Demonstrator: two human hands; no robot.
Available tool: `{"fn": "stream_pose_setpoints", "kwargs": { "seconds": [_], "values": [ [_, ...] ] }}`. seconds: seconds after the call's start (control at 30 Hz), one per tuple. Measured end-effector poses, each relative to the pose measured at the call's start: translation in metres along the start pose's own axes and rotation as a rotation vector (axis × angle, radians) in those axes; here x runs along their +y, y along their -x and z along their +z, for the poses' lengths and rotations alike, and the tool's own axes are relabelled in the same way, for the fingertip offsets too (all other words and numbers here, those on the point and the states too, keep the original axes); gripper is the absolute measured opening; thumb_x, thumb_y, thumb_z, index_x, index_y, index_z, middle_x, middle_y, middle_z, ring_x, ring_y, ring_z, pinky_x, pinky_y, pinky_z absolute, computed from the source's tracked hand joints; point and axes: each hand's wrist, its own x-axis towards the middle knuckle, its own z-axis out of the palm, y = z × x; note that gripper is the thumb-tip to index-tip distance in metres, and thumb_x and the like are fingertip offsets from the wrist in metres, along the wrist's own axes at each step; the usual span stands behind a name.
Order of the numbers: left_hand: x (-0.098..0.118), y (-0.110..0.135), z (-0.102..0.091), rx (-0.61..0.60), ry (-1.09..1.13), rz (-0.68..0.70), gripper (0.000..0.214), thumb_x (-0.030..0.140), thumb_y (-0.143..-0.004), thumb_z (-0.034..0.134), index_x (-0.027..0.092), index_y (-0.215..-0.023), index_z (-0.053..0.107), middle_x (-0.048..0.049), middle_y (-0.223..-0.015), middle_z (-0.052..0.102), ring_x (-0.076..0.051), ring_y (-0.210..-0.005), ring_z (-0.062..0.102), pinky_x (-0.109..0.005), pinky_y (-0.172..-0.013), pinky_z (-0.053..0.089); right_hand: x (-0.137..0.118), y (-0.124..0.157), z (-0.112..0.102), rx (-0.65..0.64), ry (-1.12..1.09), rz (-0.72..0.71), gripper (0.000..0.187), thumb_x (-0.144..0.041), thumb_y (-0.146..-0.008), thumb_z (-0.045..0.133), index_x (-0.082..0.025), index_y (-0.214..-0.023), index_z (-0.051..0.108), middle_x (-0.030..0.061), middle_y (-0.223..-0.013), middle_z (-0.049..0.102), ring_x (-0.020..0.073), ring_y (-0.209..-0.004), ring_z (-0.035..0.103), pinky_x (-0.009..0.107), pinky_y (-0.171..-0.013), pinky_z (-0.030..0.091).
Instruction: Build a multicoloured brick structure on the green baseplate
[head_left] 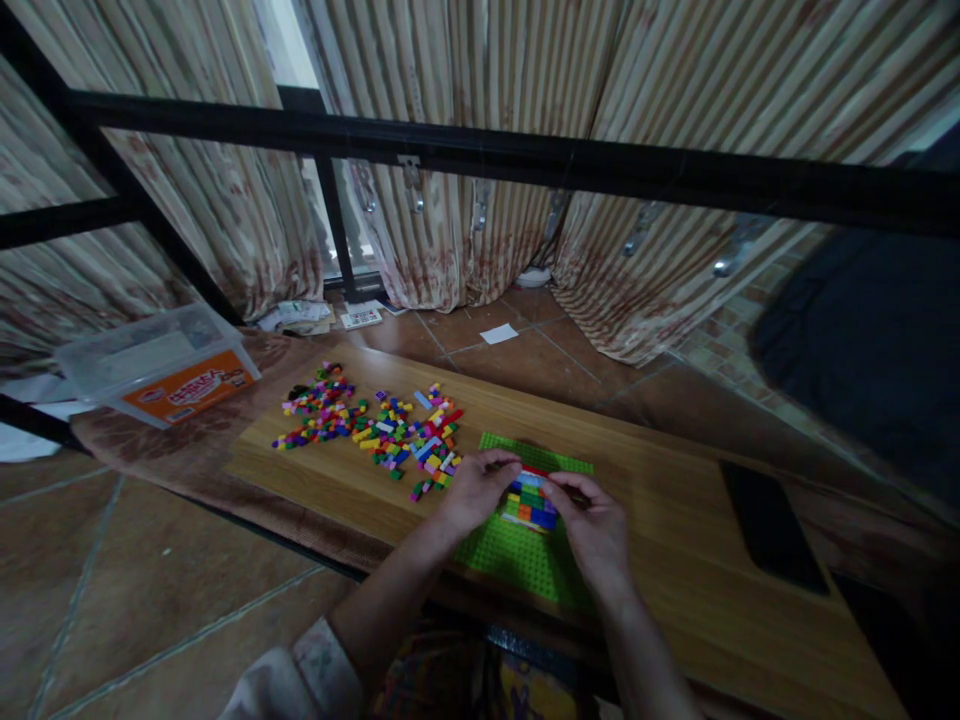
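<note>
A green studded baseplate (517, 555) lies on the wooden board in front of me. On it stands a small block of toy bricks (531, 505) in blue, green, orange, yellow and white, with a red strip along its far edge. My left hand (484, 490) is closed at the block's far left corner, fingertips pressed together. At the right side, my right hand (598, 525) is closed too, its thumb against the block and its fingers curled. Whatever sits between the fingertips of either hand is too small to make out.
Many loose toy bricks (405, 430) are spread over the left of the wooden board (645, 480). Beyond them a clear plastic box (161, 365) with an orange label rests on brown cloth. A black phone-like slab (772, 525) lies at the right. Curtains (465, 240) hang behind a dark rail (480, 150).
</note>
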Motion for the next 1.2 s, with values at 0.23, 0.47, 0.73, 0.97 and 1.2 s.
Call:
{"fn": "stream_pose_setpoints", "kwargs": {
  "seconds": [0.23,0.47,0.73,0.97,1.2],
  "values": [
    [0.0005,-0.0022,0.0013,0.025,-0.063,0.025,0.022,0.03,-0.079,0.063,0.015,-0.089,0.074,-0.0036,-0.08,0.071,-0.014,-0.069,0.061,-0.024,-0.065,0.048,-0.0032,0.0003,0.004,0.036,-0.014,0.029,0.028,-0.043,-0.066,0.073,-0.019,-0.08,0.072,0.003,-0.074,0.07,0.0163,-0.065,0.062,0.029,-0.062,0.05],
    [0.0003,-0.0016,0.0013,0.024,0.019,-0.001,0.02,0.028,-0.077,0.065,0.014,-0.088,0.074,-0.0035,-0.08,0.072,-0.014,-0.071,0.062,-0.024,-0.068,0.049,-0.0009,-0.0002,0.006,0.065,-0.075,0.055,0.031,-0.041,-0.062,0.077,-0.018,-0.082,0.072,0.0009,-0.069,0.067,0.0141,-0.06,0.058,0.027,-0.056,0.047],
    [0.0029,-0.0018,0.0024,0.023,0.111,-0.04,0.019,0.029,-0.073,0.07,0.014,-0.084,0.074,-0.0031,-0.077,0.071,-0.014,-0.07,0.061,-0.025,-0.069,0.049,0.0007,-0.0004,0.0061,0.061,-0.156,0.132,0.032,-0.04,-0.059,0.079,-0.018,-0.081,0.071,-0.0009,-0.067,0.065,0.0135,-0.059,0.057,0.026,-0.057,0.046],
    [-0.0008,-0.0016,0.0022,0.016,0.201,-0.06,0.022,0.032,-0.068,0.075,0.014,-0.08,0.073,-0.0029,-0.076,0.07,-0.015,-0.07,0.061,-0.026,-0.069,0.048,-0.0017,-0.0001,0.0047,0.011,-0.209,0.222,0.037,-0.043,-0.056,0.081,-0.02,-0.083,0.071,-0.0005,-0.068,0.067,0.0147,-0.061,0.058,0.027,-0.059,0.047],
    [-0.0006,-0.0026,0.002,0.026,0.165,-0.051,0.019,0.03,-0.068,0.073,0.014,-0.079,0.073,-0.0022,-0.072,0.068,-0.014,-0.067,0.057,-0.024,-0.064,0.045,-0.0068,0.0011,0.005,0.004,-0.2,0.263,0.04,-0.047,-0.054,0.081,-0.021,-0.082,0.069,-0.0016,-0.066,0.066,0.015,-0.061,0.058,0.026,-0.06,0.047]
  ]
}}
